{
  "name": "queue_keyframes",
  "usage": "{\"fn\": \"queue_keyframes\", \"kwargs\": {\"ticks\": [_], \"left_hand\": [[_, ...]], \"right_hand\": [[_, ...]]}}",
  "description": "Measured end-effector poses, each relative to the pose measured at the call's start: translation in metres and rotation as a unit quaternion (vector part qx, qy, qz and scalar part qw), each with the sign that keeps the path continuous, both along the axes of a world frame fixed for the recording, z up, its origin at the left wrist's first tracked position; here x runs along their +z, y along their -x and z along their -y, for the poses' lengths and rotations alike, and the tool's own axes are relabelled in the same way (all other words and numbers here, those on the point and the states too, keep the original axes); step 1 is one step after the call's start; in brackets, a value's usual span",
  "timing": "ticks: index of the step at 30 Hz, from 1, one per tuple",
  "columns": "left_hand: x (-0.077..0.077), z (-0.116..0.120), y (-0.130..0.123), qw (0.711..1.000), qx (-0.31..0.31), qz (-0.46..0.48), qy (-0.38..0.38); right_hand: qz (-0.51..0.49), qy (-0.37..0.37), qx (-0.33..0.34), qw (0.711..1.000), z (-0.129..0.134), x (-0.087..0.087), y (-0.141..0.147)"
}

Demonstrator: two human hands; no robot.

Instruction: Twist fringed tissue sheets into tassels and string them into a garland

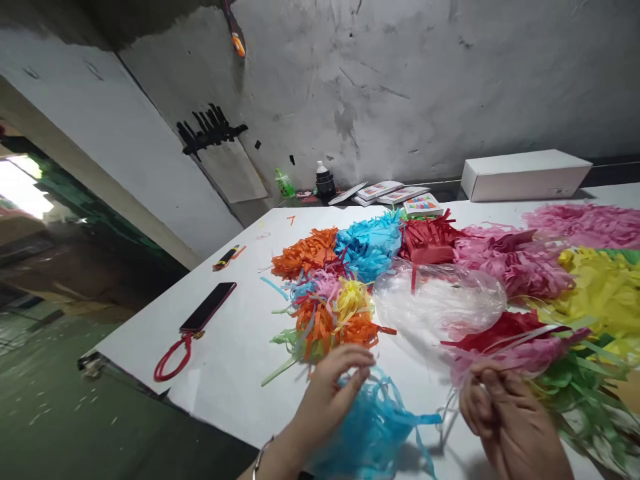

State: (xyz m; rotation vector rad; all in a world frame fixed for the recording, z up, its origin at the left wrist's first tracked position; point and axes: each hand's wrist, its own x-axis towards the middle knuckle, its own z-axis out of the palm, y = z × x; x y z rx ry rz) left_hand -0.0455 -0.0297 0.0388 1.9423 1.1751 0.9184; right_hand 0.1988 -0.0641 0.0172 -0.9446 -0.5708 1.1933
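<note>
My left hand (pixel 334 390) is curled over a bunch of blue tissue-paper fringe (pixel 375 427) near the front edge, thumb and fingers drawn close together around part of it. My right hand (pixel 507 417) pinches thin white string (pixel 447 410) between thumb and forefinger. Just beyond the right hand, pink tissue fringe (pixel 483 363) lies with a red piece (pixel 493 333). Ahead of my left hand is a mixed pile of small tassels, orange (pixel 320 323) and yellow (pixel 354 300) among them. A clear plastic bag (pixel 440 300) lies flat between the piles.
Orange (pixel 307 253), blue (pixel 370 243), red (pixel 430 240), pink (pixel 510 263), yellow (pixel 603 293) and green (pixel 585 383) fringe bunches spread over the white table (pixel 235 360). A phone (pixel 209 307) and cutter (pixel 226 257) lie left. Booklets (pixel 383 191) and a white box (pixel 525 175) stand behind.
</note>
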Motion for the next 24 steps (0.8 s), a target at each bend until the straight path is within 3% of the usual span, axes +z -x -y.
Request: {"fn": "queue_keyframes", "kwargs": {"ticks": [3,6,10,13,15,17,18,21,24], "left_hand": [[0.01,-0.036,-0.015,0.979,-0.007,-0.185,-0.091],[-0.004,-0.066,-0.037,0.937,-0.039,-0.33,-0.107],[-0.022,-0.087,-0.05,0.938,-0.044,-0.331,-0.094],[-0.01,-0.083,-0.041,0.951,-0.049,-0.293,-0.092],[0.006,-0.07,-0.032,0.971,-0.04,-0.222,-0.076],[0.021,-0.051,-0.025,0.998,-0.03,-0.049,-0.006],[0.026,-0.04,-0.024,0.996,-0.026,0.064,0.051],[0.033,-0.012,-0.025,0.918,-0.034,0.331,0.218],[0.027,0.006,-0.032,0.846,-0.043,0.432,0.308]], "right_hand": [[0.197,-0.037,0.027,0.979,0.001,-0.014,0.009],[0.323,-0.089,0.069,0.94,0.0,-0.025,0.011],[0.372,-0.094,0.09,0.919,0.003,-0.031,0.008],[0.373,-0.088,0.049,0.922,0.006,-0.034,0.011],[0.374,-0.09,0.022,0.923,0.006,-0.036,0.013],[0.38,-0.101,0.036,0.919,0.005,-0.037,0.015],[0.381,-0.106,0.047,0.917,0.005,-0.036,0.016],[0.375,-0.11,0.043,0.919,0.009,-0.028,0.021],[0.389,-0.127,0.005,0.913,0.022,-0.011,0.029]]}}
